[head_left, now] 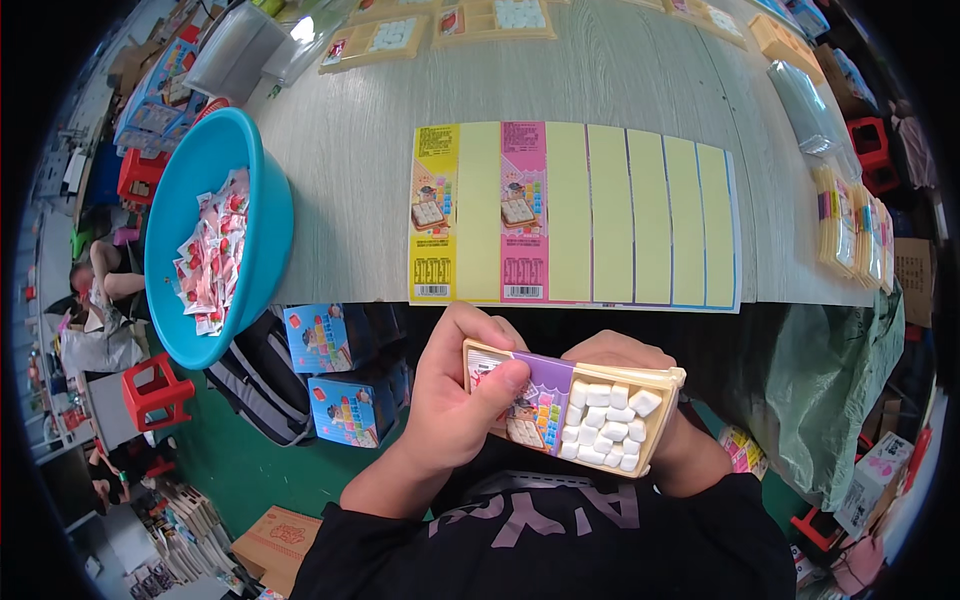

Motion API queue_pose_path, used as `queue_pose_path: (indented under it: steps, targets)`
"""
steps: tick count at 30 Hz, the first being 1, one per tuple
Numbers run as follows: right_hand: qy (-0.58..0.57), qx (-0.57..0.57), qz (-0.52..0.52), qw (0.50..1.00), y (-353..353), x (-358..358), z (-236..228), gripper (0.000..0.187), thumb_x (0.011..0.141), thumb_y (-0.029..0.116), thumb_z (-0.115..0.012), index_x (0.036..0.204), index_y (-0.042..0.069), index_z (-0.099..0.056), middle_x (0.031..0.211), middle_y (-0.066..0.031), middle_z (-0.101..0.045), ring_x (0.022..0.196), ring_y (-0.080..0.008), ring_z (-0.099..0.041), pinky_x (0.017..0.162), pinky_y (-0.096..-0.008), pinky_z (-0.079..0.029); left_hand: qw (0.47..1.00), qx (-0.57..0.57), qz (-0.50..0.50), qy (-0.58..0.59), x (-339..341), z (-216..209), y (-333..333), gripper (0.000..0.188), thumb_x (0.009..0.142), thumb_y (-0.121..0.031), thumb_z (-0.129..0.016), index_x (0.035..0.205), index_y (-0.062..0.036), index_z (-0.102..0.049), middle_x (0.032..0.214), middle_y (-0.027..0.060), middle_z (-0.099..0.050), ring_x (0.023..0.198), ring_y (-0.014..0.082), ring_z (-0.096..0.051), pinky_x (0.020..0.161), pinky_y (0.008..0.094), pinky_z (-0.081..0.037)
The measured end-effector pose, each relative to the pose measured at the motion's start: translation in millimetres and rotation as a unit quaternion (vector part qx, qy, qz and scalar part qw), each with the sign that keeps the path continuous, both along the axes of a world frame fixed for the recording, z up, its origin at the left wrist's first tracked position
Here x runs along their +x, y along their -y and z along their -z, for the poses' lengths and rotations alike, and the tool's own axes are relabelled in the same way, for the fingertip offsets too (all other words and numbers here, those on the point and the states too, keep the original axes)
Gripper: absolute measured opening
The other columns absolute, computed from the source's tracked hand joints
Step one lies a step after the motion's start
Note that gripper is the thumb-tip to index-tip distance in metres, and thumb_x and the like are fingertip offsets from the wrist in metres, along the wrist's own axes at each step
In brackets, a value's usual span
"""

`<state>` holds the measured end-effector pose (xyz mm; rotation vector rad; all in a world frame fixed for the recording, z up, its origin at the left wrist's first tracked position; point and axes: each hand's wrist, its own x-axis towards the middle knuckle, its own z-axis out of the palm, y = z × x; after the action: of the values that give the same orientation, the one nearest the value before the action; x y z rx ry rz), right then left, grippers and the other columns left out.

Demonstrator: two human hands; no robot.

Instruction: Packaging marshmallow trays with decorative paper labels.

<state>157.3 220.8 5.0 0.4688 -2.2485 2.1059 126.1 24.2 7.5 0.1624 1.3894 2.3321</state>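
Note:
In front of my body, past the table's near edge, I hold a cream plastic candy tray [662,420] tilted between both hands. White pillow-shaped sweets [606,426] fill its right part, and a purple printed label [543,385] wraps across its middle. My left hand [445,415] grips the left end, thumb pressed on the label's edge. Behind the right end, my right hand [690,445] supports the tray; most of its fingers are hidden. On the table lies a label sheet [615,215], with a yellow label [435,210] and a pink label [524,210] on bare yellowish backing.
A turquoise basin [270,230] of small red-and-white packets [215,255] stands at the left. More filled trays [375,42] lie along the far edge. Several wrapped packs [850,225] stand at the right. Blue boxes [345,410] are stacked below the table.

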Motion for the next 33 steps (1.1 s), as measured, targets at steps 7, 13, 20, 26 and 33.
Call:
queue_pose_path:
  steps: [7,13,20,26,33]
  targets:
    - [-0.004,0.024,-0.009,1.000,-2.7,-1.1,-4.1,0.029,0.072,0.006,-0.081,0.096,-0.003,-0.068,0.094,-0.0110,-0.068,0.080,-0.0199,-0.069,0.068,-0.0282,-0.055,1.000,-0.004,0.011,0.003,-1.9,-3.4,-3.8,0.026,0.096,-0.016,-0.067,0.106,-0.0070,-0.044,0.087,0.0115,-0.059,0.072,0.0116,-0.054,0.064,0.0231,-0.046]
    - [-0.049,0.038,-0.019,0.998,-0.7,-9.5,2.2,0.026,0.073,0.005,-0.079,0.096,-0.002,-0.068,0.091,-0.0120,-0.068,0.081,-0.0237,-0.069,0.068,-0.0300,-0.055,0.999,0.042,0.007,-0.032,-5.4,-4.1,0.1,0.022,0.097,-0.009,-0.064,0.106,-0.0068,-0.044,0.092,0.0095,-0.059,0.073,0.0071,-0.052,0.064,0.0219,-0.043]
    - [-0.043,0.016,-0.022,0.999,-1.2,-7.9,3.5,0.024,0.075,0.008,-0.077,0.096,-0.001,-0.068,0.090,-0.0122,-0.068,0.081,-0.0245,-0.069,0.068,-0.0306,-0.055,0.999,0.032,0.034,-0.020,-3.6,-2.6,-2.1,0.020,0.097,-0.007,-0.062,0.106,-0.0069,-0.044,0.094,0.0107,-0.059,0.072,0.0066,-0.051,0.062,0.0210,-0.041]
    - [-0.022,0.009,-0.025,0.999,-5.6,-5.5,5.0,0.026,0.076,0.008,-0.077,0.098,-0.001,-0.067,0.095,-0.0121,-0.068,0.081,-0.0228,-0.068,0.070,-0.0300,-0.055,0.999,0.005,0.024,-0.046,-2.3,-6.2,-3.4,0.021,0.097,-0.007,-0.062,0.107,-0.0070,-0.043,0.095,0.0109,-0.059,0.073,0.0072,-0.052,0.062,0.0205,-0.042]
    - [-0.026,0.014,-0.005,1.000,-5.8,-3.4,10.6,0.025,0.075,0.008,-0.077,0.097,-0.001,-0.067,0.095,-0.0116,-0.067,0.081,-0.0222,-0.068,0.069,-0.0291,-0.055,0.998,-0.046,-0.004,-0.040,-0.3,-12.4,-11.4,0.027,0.095,-0.016,-0.066,0.105,-0.0077,-0.043,0.089,0.0108,-0.056,0.072,0.0078,-0.046,0.065,0.0208,-0.039]
